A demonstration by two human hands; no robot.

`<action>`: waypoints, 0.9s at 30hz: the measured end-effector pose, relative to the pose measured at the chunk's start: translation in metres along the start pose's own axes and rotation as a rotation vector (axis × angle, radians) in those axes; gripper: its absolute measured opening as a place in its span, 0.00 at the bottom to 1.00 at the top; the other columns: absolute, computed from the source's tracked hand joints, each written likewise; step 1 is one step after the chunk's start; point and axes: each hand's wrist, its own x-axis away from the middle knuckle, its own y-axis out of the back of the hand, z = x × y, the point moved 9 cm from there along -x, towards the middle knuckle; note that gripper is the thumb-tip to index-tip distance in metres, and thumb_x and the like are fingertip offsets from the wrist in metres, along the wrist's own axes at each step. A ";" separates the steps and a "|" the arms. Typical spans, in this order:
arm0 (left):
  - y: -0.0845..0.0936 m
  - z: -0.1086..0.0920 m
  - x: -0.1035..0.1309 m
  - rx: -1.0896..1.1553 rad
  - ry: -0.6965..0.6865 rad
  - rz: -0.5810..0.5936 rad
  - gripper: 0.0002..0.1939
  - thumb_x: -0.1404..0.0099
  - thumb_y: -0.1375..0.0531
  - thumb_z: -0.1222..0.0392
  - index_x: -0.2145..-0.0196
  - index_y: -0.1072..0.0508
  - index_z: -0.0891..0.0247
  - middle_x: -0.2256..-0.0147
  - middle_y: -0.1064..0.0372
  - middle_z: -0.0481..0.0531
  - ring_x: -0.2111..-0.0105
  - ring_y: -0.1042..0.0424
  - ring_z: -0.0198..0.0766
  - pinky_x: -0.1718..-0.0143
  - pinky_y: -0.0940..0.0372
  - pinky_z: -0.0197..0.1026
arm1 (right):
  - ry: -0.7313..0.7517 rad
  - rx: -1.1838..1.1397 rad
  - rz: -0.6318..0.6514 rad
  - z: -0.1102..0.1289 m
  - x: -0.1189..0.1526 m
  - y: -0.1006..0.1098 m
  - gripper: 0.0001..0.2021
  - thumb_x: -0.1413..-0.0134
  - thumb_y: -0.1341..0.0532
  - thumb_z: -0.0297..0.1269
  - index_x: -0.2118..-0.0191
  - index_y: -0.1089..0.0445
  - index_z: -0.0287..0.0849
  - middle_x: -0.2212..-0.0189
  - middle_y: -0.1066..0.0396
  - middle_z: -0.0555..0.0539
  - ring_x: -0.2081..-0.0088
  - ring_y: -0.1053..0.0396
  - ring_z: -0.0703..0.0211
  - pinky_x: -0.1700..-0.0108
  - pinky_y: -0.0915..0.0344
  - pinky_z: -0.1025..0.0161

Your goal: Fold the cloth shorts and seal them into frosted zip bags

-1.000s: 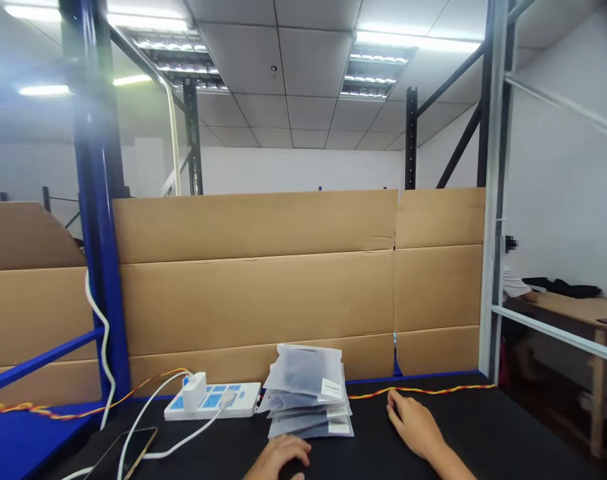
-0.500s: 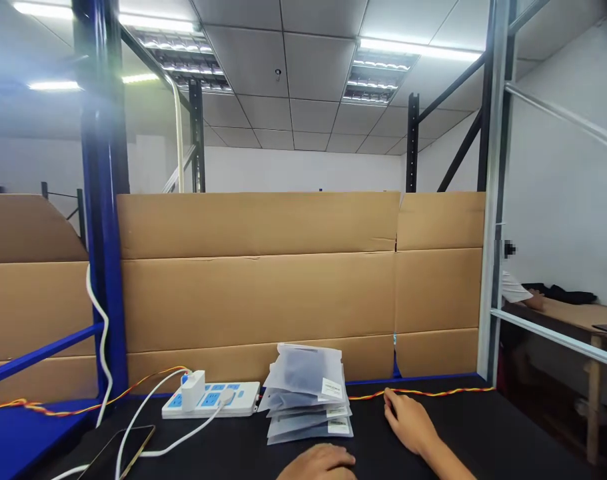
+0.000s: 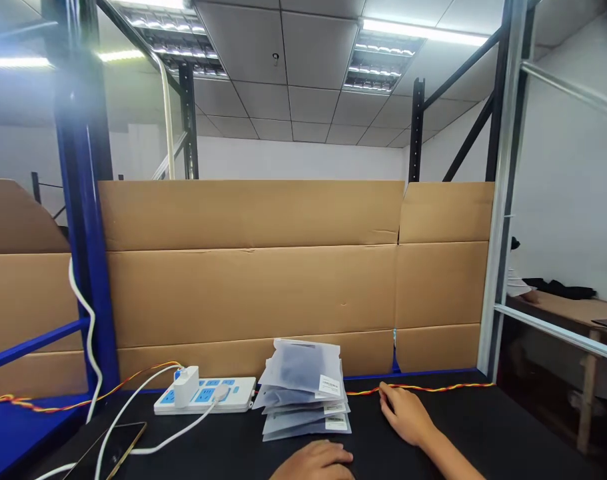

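Observation:
A stack of flat frosted plastic bags (image 3: 306,387) with white labels lies on the black tabletop, dark contents showing through the top one. Just in front of the stack, my left hand (image 3: 316,461) rests on the table with loosely bent fingers, partly cut off by the lower edge. My right hand (image 3: 407,415) lies on the table to the right of the stack, fingers extended forward and nothing held. Its fingertips are close to a red and yellow twisted wire (image 3: 433,387) along the back edge; whether they touch it, I cannot tell.
Left of the bags sits a white power strip (image 3: 240,395) with a plugged-in adapter (image 3: 186,385) and white cables. A phone (image 3: 108,453) lies at the front left. Cardboard (image 3: 253,287) walls off the back between a blue post (image 3: 90,280) and a grey post. A person is partly visible far right.
The camera view has shifted slightly, so the surroundings sit a little higher in the picture. Both hands and the stack of bags keep about the same places on the table.

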 end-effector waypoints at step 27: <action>0.025 -0.026 0.003 0.153 0.208 0.037 0.26 0.35 0.36 0.55 0.41 0.34 0.50 0.35 0.39 0.50 0.36 0.40 0.47 0.32 0.50 0.53 | 0.141 -0.255 0.056 0.017 0.021 0.011 0.13 0.39 0.44 0.39 0.50 0.29 0.49 0.45 0.32 0.42 0.43 0.35 0.48 0.40 0.40 0.50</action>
